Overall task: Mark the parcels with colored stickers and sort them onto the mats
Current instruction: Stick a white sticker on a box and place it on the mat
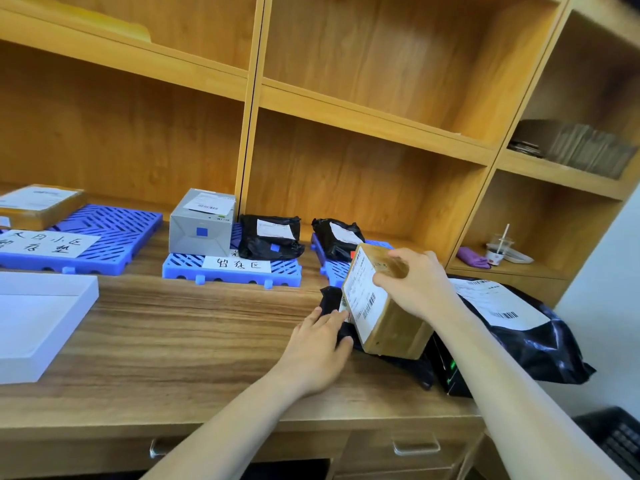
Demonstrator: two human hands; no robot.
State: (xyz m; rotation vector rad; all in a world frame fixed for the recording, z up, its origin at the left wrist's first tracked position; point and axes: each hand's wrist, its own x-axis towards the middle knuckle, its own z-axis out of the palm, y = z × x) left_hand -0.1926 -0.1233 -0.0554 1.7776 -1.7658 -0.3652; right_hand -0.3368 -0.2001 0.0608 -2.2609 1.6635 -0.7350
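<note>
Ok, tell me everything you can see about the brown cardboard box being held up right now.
The brown cardboard box is a small oblong carton wrapped in glossy tape, with a white shipping label bearing barcodes on the face toward the camera. It is tilted, its lower end resting on a black bag on the desk. The right hand grips its top; the left hand touches its lower left edge.

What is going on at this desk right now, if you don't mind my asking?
A person is sorting parcels. The right hand holds a brown cardboard box tilted above the wooden desk, while the left hand touches a small black item beside it. On the middle blue mat sit a grey box and a black bag, both with blue stickers. A large black parcel lies to the right.
</note>
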